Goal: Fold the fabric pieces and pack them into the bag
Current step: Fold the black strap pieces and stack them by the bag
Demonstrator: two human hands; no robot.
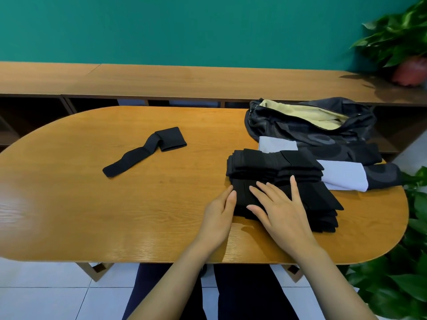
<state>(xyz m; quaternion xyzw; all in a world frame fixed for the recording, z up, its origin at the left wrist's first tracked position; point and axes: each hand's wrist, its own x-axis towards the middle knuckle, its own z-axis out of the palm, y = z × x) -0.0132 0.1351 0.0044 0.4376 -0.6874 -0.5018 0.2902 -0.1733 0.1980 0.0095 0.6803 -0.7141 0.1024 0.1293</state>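
Two hands on the job and both are flat, nothing gripped: your left hand point(221, 210) has straight fingers laid against the nine o'clock edge of the near stack point(318, 204) of folded black fabric. Your right hand point(277, 204) lies spread on top of it, fingers fanned and pressing down. You're squaring and flattening the pile, that's my read. Just beyond, at twelve o'clock, sits the far stack point(272, 163), also black and folded, touching the near one. Both rest on the counter point(92, 215) toward its three o'clock end.

Now the piece that matters: one loose strip point(143, 153) lies unfolded, well apart, at ten o'clock from your left hand. Its long axis runs from eight o'clock to two o'clock, with the wider, doubled-over end at the two o'clock tip. Your left hand is clearly the nearer one, so I'd judge that reach belongs to it.

The bag point(312, 121) lies at one o'clock from your right hand, mouth open, pale yellow lining showing, just behind the far stack. That hand is the nearer one for packing. Pale panels point(342, 177) show between stacks and bag; whether they're part of the bag I can't tell. Folding looks nearly done, packing not yet begun by my guess, though the bag's inside is mostly hidden
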